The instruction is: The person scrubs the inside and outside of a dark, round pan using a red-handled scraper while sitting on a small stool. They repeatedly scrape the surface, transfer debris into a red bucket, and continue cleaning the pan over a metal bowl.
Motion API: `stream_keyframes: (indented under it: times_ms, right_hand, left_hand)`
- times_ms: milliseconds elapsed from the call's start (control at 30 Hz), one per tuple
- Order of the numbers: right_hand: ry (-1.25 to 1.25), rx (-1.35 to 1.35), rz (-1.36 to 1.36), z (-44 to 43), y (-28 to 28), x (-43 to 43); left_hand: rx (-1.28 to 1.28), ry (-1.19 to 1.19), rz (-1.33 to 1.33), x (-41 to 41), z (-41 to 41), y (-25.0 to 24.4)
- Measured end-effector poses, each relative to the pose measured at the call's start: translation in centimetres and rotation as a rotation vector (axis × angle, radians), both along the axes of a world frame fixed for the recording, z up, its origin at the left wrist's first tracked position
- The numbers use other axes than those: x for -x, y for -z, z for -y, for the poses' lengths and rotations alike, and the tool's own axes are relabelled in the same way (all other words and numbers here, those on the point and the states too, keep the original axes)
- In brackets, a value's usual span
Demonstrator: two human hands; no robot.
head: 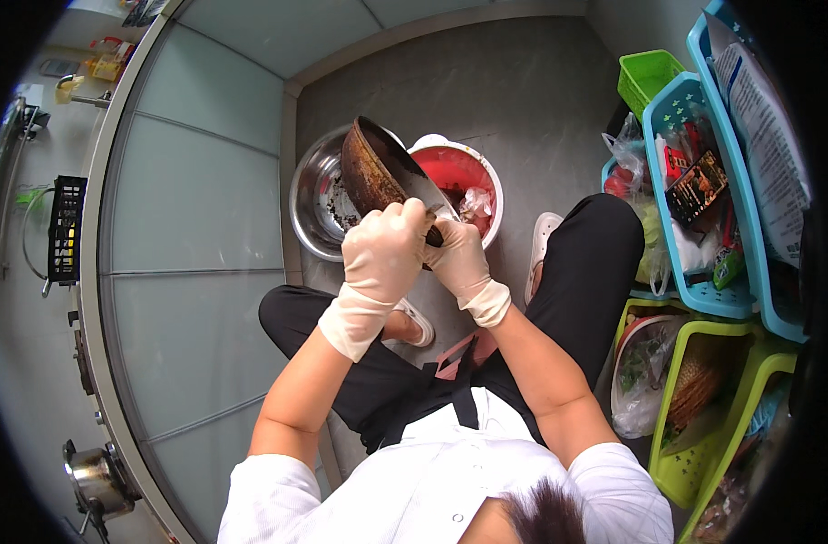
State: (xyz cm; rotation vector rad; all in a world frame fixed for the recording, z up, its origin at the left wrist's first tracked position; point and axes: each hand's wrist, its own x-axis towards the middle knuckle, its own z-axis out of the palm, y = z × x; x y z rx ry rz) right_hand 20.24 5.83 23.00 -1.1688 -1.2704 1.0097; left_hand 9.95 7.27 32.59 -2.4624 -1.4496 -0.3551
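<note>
A wok [373, 173] with a scorched, brown-crusted outside is tipped on its side in front of me, above a stainless steel basin [312, 197]. Dark flakes lie in that basin. My left hand [387, 248], in a pale rubber glove, is clenched at the wok's near end. Pressed close beside it, my right hand [463, 255] wears the same kind of glove and also grips there. A short dark piece [434, 236], seemingly part of the handle, shows between the hands. My fingers hide most of what they hold.
Right of the basin stands a white bucket [497, 197] with a red inside and plastic waste. Glass-fronted cabinets [196, 197] line the left. Blue baskets [686, 272] and green baskets [679, 469] crowd the right; a phone [697, 188] with a lit screen rests in one.
</note>
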Motion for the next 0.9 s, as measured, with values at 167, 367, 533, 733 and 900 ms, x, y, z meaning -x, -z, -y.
stream_keyframes:
  times_ms: [167,367,533,733,900]
  right_hand:
    - [-0.023,0.038,-0.132,-0.6,-0.9,-0.2]
    - [-0.046,0.004,-0.058,-0.3,-0.6,-0.6]
    - [-0.037,0.046,-0.170,-1.1,-1.0,-0.6]
    - [-0.009,0.029,-0.081,-0.8,-0.9,-0.8]
    - [-0.065,0.116,-0.051,-0.9,-1.6,-1.2]
  left_hand:
    - [-0.019,-0.138,0.124,0.4,-2.6,-1.2]
    - [0.049,0.028,0.083,0.7,0.3,-0.1]
    - [-0.027,-0.085,0.110,1.4,-2.9,-1.1]
    - [0.017,-0.066,0.126,1.5,-1.7,-0.2]
    - [-0.062,0.019,0.040,1.7,-2.1,0.0]
